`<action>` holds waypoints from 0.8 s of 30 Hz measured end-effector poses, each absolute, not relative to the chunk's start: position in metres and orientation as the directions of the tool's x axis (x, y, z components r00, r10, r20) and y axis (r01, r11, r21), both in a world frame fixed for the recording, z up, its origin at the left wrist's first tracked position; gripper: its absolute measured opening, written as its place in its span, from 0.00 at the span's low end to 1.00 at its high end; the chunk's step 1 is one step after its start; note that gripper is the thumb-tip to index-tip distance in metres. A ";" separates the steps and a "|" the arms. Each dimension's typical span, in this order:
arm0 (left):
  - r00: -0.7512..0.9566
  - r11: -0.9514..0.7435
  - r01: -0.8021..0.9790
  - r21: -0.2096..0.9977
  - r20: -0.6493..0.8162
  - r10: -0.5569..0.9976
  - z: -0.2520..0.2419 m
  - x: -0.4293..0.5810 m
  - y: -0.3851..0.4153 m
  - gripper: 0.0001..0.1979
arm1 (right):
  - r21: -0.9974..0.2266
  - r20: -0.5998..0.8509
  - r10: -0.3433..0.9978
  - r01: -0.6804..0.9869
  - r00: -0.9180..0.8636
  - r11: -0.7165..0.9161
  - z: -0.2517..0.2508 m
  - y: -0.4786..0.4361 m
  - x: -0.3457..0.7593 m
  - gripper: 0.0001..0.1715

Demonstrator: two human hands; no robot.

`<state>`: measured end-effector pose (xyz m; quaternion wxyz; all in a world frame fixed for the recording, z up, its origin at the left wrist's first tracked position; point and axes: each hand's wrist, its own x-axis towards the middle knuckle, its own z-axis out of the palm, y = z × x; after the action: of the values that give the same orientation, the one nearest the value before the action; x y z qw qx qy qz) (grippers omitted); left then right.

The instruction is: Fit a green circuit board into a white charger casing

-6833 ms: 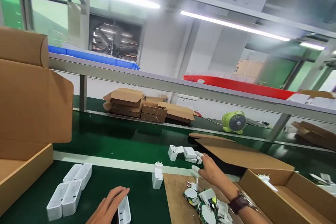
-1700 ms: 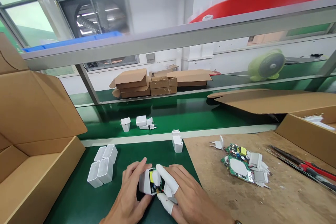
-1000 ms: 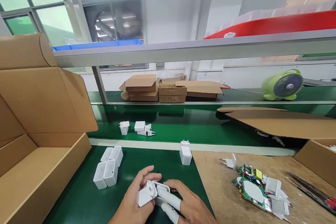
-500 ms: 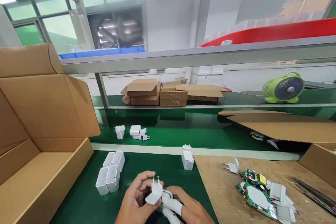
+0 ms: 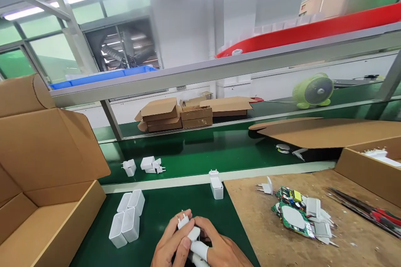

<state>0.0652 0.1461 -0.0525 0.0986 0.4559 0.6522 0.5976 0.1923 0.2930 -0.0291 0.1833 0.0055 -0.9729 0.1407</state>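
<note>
Empty shells (image 5: 127, 218) L of hands (image 5: 196, 244)

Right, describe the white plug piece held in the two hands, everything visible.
The white plug piece looks like smooth moulded plastic, with two round metal pins pointing up and to the left. Left hand and right hand wrap it from both sides, hiding its lower body. It sits just above the green belt.

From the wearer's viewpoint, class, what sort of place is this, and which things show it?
Probably an electronics assembly line: a green conveyor belt, a pile of circuit boards, empty white casings, and both hands pressing a plug adapter together.
</note>
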 end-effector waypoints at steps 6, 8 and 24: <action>-0.549 -0.086 0.631 0.771 0.523 0.652 -0.047 0.054 0.146 0.18 | -0.295 0.325 0.073 -0.028 -0.943 0.955 -0.029 0.295 0.192 0.30; -0.492 -0.095 0.683 0.725 0.552 0.674 -0.040 0.053 0.143 0.22 | -0.306 0.354 0.059 -0.056 -0.933 0.950 -0.024 0.294 0.196 0.30; -0.219 -0.163 0.863 0.479 0.644 0.733 -0.042 0.039 0.135 0.19 | -0.189 0.411 -0.090 -0.181 -0.907 0.965 -0.019 0.296 0.193 0.30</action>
<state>0.0392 0.1346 -0.0421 -0.0735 0.6204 0.6429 0.4432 0.1930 0.2960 -0.0187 0.2040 0.0697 -0.9700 0.1122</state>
